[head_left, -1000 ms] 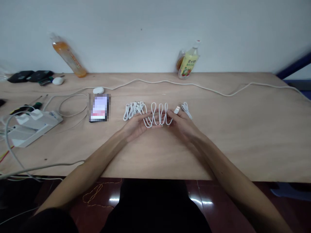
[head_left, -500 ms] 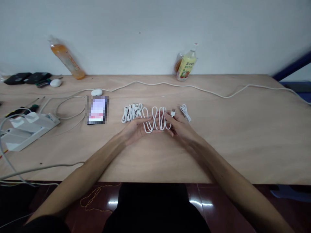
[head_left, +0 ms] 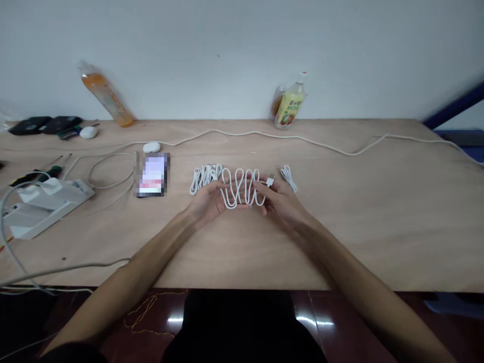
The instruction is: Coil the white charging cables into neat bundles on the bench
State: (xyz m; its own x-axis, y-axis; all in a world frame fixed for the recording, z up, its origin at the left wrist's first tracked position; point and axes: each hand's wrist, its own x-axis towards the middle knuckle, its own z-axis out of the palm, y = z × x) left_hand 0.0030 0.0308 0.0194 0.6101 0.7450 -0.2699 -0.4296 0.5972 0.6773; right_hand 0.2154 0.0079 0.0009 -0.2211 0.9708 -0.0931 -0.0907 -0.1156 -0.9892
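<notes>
A white cable (head_left: 237, 187) lies in several zigzag loops across both hands, above the wooden table. My left hand (head_left: 208, 202) holds the loops from the left, its thumb on top and its fingers beneath. On the right, my right hand (head_left: 282, 200) pinches the other end of the loops, and a USB plug (head_left: 270, 180) sticks up beside its thumb. Several bundled white cables (head_left: 202, 177) lie just behind my left hand. Another small white cable bundle (head_left: 288, 178) rests just behind my right hand.
A phone (head_left: 153, 174) and a white case (head_left: 152, 147) lie left of the bundles. A power strip (head_left: 49, 206) with cords is at the far left. A long cord (head_left: 253, 133) crosses the table's back. An orange bottle (head_left: 108, 98) and a yellow bottle (head_left: 290, 106) lean against the wall.
The loops between my hands have shifted, and those on the right are now more evenly spread. My right hand has moved slightly. The whole view has dropped a little in the frame.
</notes>
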